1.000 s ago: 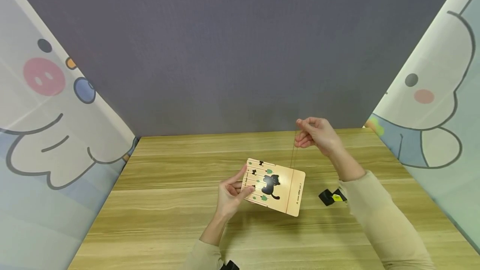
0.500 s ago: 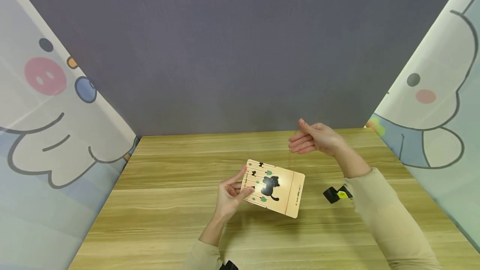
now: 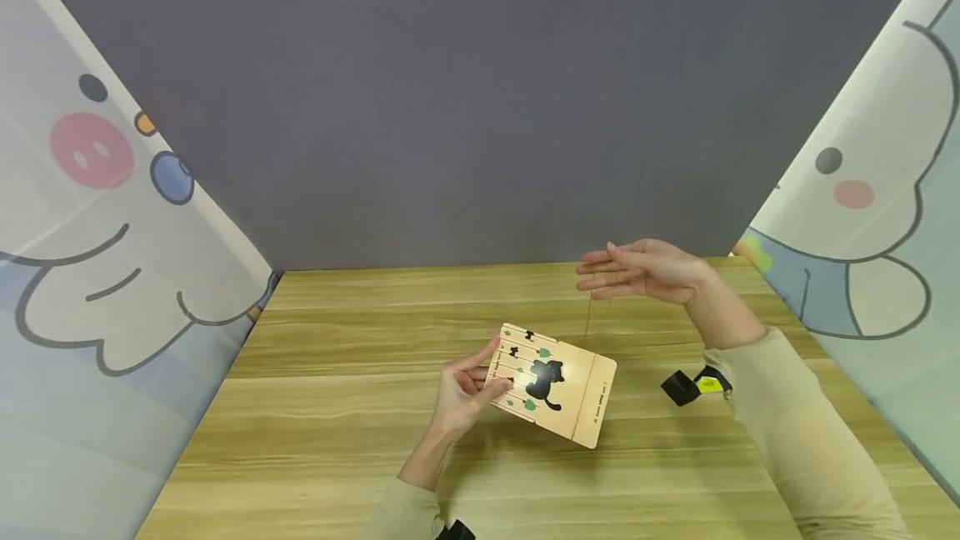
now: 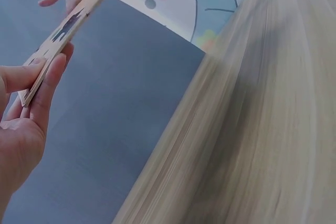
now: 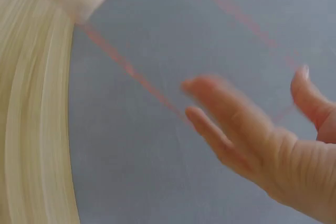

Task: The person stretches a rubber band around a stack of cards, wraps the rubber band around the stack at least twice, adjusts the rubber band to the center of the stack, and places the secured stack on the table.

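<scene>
My left hand (image 3: 461, 398) pinches the left end of a thin cream notebook (image 3: 573, 382), thumb on the cover and fingers behind. A black cat and green leaves decorate that cover. The notebook is tilted above the table, seen nearly edge-on in the left wrist view. A thin reddish elastic band (image 5: 131, 72) runs from it to my right hand (image 3: 648, 272), which is up and to the right of the notebook. The right fingers are spread and fairly straight, with the band stretched across them and the thumb. The back of the notebook is hidden in the head view.
The wood-grain table (image 3: 322, 407) lies below both hands. A dark grey panel (image 3: 480, 107) rises behind it, with cartoon-printed sheets (image 3: 90, 290) at the sides. A black object with a yellow label (image 3: 682, 387) shows beside the right sleeve.
My right hand has gone from pinching the band to spreading its fingers inside it, and has shifted slightly right. The left hand still holds the notebook, which has dipped slightly at its right end.
</scene>
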Available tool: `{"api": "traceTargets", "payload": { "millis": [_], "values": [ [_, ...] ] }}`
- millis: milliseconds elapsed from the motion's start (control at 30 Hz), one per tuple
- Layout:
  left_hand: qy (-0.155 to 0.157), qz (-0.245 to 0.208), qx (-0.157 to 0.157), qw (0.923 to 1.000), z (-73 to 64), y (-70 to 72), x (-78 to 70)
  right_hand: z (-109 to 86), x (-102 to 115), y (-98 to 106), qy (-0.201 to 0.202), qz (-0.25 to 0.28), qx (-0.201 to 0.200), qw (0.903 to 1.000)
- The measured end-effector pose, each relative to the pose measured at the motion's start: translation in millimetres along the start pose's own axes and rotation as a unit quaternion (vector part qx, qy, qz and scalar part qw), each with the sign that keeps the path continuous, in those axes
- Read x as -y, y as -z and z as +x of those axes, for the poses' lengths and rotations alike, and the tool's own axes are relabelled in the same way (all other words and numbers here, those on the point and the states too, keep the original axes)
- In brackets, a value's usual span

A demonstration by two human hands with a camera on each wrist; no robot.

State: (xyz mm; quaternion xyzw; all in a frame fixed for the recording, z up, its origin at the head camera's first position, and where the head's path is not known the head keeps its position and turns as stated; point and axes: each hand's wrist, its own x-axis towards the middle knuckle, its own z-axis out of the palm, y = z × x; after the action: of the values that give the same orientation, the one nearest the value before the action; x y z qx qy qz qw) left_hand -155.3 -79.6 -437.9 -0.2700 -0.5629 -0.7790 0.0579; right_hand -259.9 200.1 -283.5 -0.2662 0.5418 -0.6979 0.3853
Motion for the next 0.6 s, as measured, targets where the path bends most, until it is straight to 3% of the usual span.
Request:
{"api": "traceTargets", "payload": {
  "millis": [67,133,233,300,433,600],
  "values": [
    [0.006,-0.002,0.002,1.0000,0.1,0.9,-0.2,-0.4,0.1,-2.9,0.005,0.054,0.007,0.9985],
    [0.009,-0.005,0.005,0.9999,0.1,1.4,-0.3,-0.6,0.2,-6.2,0.004,0.066,-0.003,0.9978],
    [0.011,-0.010,0.010,0.9998,-0.3,2.2,-0.7,-1.1,0.6,-9.2,0.001,0.007,-0.034,0.9994],
    [0.011,-0.012,0.013,0.9998,-0.7,2.4,-1.0,-1.6,1.2,-9.4,-0.009,-0.058,-0.034,0.9977],
    [0.009,-0.009,0.016,0.9998,-1.4,2.4,-1.4,-2.4,3.2,-5.7,-0.020,-0.147,0.046,0.9879],
    [0.008,-0.012,0.018,0.9997,-1.7,2.7,-0.4,-1.4,7.1,-3.3,-0.030,-0.216,0.143,0.9653]
  ]
}}
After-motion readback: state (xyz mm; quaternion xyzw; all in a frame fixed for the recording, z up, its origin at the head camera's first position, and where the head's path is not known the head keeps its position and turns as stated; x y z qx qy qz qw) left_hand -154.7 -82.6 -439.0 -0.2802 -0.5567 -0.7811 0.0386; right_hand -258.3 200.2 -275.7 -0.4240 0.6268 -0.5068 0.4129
